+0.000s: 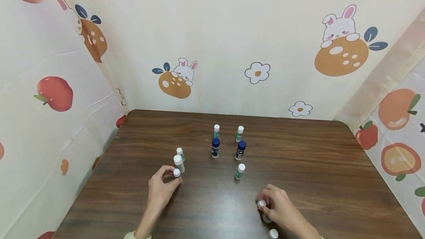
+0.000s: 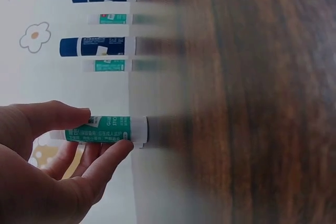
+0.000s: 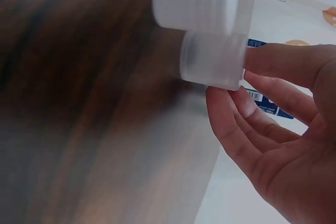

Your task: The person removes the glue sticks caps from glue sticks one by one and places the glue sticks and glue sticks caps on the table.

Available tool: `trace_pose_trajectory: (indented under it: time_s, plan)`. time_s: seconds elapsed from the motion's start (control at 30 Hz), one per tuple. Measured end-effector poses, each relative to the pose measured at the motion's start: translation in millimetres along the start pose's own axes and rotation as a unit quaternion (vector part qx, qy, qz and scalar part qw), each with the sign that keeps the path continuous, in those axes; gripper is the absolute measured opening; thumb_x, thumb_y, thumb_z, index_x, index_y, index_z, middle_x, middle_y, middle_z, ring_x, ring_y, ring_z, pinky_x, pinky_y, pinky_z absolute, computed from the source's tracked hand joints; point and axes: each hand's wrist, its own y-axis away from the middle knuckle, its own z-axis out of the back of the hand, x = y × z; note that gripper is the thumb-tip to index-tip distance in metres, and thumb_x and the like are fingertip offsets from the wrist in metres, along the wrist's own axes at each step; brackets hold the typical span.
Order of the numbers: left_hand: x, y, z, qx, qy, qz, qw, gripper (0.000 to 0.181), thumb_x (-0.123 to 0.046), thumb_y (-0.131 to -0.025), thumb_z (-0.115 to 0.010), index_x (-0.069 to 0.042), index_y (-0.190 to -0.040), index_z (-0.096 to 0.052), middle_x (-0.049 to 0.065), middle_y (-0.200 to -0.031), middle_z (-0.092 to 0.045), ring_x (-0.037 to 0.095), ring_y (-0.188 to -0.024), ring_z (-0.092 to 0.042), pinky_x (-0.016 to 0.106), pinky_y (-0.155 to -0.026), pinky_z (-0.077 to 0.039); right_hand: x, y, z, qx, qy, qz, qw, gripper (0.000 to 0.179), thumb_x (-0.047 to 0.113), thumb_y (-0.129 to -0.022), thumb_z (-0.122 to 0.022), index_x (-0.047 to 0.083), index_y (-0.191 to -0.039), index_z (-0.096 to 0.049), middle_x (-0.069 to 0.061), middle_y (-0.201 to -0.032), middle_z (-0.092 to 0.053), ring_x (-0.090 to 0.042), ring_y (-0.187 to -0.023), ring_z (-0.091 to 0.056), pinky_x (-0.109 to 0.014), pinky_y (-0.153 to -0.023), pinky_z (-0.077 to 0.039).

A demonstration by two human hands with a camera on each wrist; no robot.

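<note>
My left hand (image 1: 161,187) pinches a green-labelled glue stick (image 2: 105,128) between thumb and fingers. It stands upright on the table, its white cap (image 1: 176,172) uppermost in the head view. Right behind it are a white-capped clear bottle (image 1: 178,163) and another small white-capped stick (image 1: 180,153). At the right front, my right hand (image 1: 280,207) pinches a small translucent white ribbed container (image 3: 214,60) from its sides. A second white ribbed container (image 3: 195,1) is close beside it in the right wrist view. The right fingers partly hide the pieces there in the head view.
Two blue-capped glue sticks (image 1: 215,148) (image 1: 240,151) stand mid-table. Green glue sticks with white caps are behind them (image 1: 216,131) (image 1: 239,134) and in front (image 1: 240,172). Another white cap (image 1: 273,234) is at the front edge of view. Printed cloth surrounds the brown table (image 1: 206,209).
</note>
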Motion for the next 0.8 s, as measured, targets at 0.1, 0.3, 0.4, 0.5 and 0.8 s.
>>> trace_pose_trajectory:
  time_s: [0.1, 0.3, 0.4, 0.5, 0.8]
  plan:
    - [0.7, -0.2, -0.1, -0.003, 0.003, 0.006, 1.0000, 0.028, 0.000, -0.071, -0.076, -0.009, -0.094, -0.063, 0.005, -0.094, -0.066, 0.020, -0.093, -0.064, 0.032, -0.077, -0.054, -1, 2.2, 0, -0.001, -0.006, -0.005, 1.0000, 0.031, -0.011, -0.059, -0.077, 0.013, -0.073, -0.063, 0.009, -0.069, -0.045, 0.000, -0.058, -0.044, -0.016, -0.045, -0.040]
    - [-3.9, 1.2, 2.2, 0.001, 0.041, 0.009, 0.9991, 0.035, 0.004, -0.071, -0.075, -0.003, -0.102, -0.061, 0.013, -0.103, -0.064, 0.028, -0.099, -0.062, 0.033, -0.079, -0.054, -2, 3.0, -1, -0.008, -0.008, -0.006, 0.9999, 0.030, -0.009, -0.060, -0.077, 0.014, -0.073, -0.062, 0.009, -0.068, -0.045, 0.000, -0.057, -0.044, -0.016, -0.044, -0.039]
    - [-7.9, 2.5, 5.0, -0.002, 0.046, 0.007, 0.9989, 0.038, 0.004, -0.071, -0.075, -0.003, -0.106, -0.059, 0.014, -0.106, -0.062, 0.030, -0.103, -0.060, 0.035, -0.081, -0.054, -3, 3.4, -2, -0.009, -0.008, -0.005, 0.9999, 0.031, -0.009, -0.059, -0.077, 0.014, -0.073, -0.062, 0.009, -0.068, -0.045, 0.001, -0.057, -0.044, -0.016, -0.044, -0.039]
    - [-11.7, 3.9, 8.4, -0.011, 0.043, 0.006, 0.9990, 0.040, 0.003, -0.071, -0.075, -0.004, -0.107, -0.059, 0.013, -0.108, -0.062, 0.029, -0.105, -0.059, 0.036, -0.082, -0.053, -3, 3.8, -1, -0.010, -0.002, -0.006, 0.9999, 0.031, -0.008, -0.059, -0.078, 0.014, -0.074, -0.062, 0.010, -0.069, -0.046, 0.001, -0.057, -0.045, -0.016, -0.045, -0.040]
    - [-18.7, 4.9, 13.6, -0.020, 0.051, -0.023, 0.9982, 0.044, 0.006, -0.070, -0.075, -0.001, -0.109, -0.057, 0.013, -0.113, -0.058, 0.027, -0.110, -0.054, 0.037, -0.087, -0.052, 8, 7.2, 12, -0.061, 0.043, -0.041, 0.9963, 0.035, -0.002, -0.059, -0.084, 0.016, -0.081, -0.065, 0.011, -0.076, -0.052, -0.002, -0.063, -0.049, -0.021, -0.051, -0.043]
